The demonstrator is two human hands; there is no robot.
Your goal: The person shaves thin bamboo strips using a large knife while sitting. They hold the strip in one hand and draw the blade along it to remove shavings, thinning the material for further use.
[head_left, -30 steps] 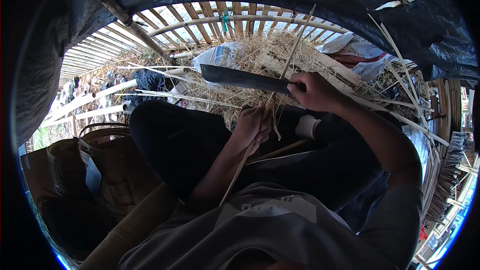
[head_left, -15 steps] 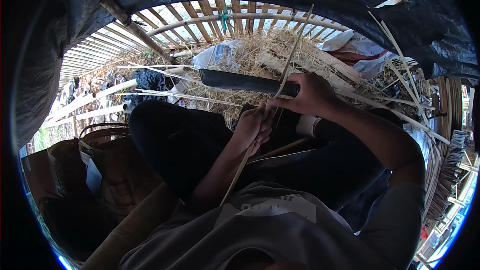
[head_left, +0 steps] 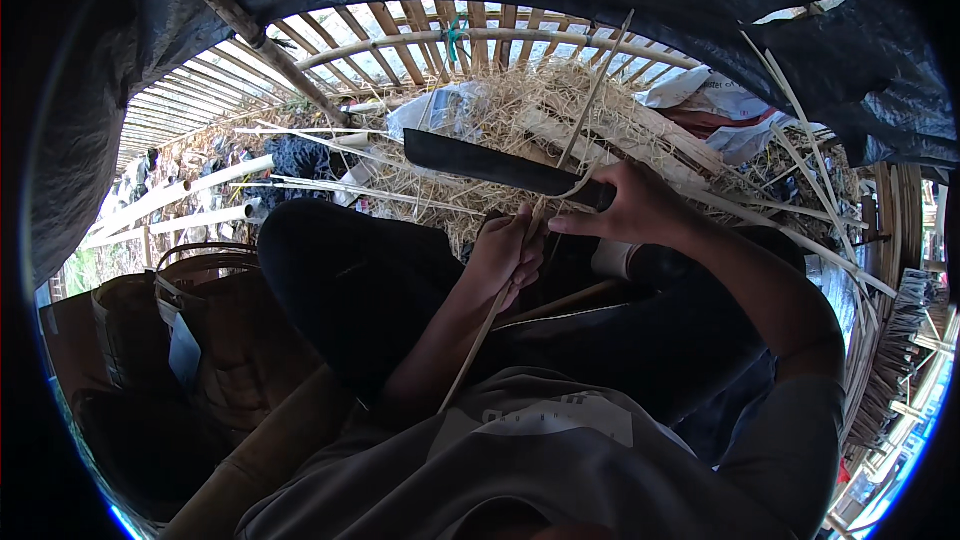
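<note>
— What was held in the hands?

— The right hand (head_left: pixel 635 208), right of centre in the frame, was closed around the handle of a dark broad-bladed knife (head_left: pixel 490 164). The left hand (head_left: pixel 510 255), just below it at centre, was curled shut on a thin bamboo strip (head_left: pixel 520 260).

— How was the strip laid?

— Its long axis was set on a diagonal: the lower end was pointed toward the lower centre, near the grey shirt (head_left: pixel 540 460), and the upper end was carried past the knife toward the slatted fence (head_left: pixel 420 35) at top centre. The blade was pointed toward the upper left.

— How far along was the work judged to be?

— A pale curl was seen where blade and strip met, so shaving appeared under way. Much of the strip below the left hand seemed untrimmed; that could not be told for certain.

— And around them?

— A heap of straw-like shavings (head_left: pixel 520 105) was seen behind the knife, woven baskets (head_left: pixel 190 310) at the left.
</note>
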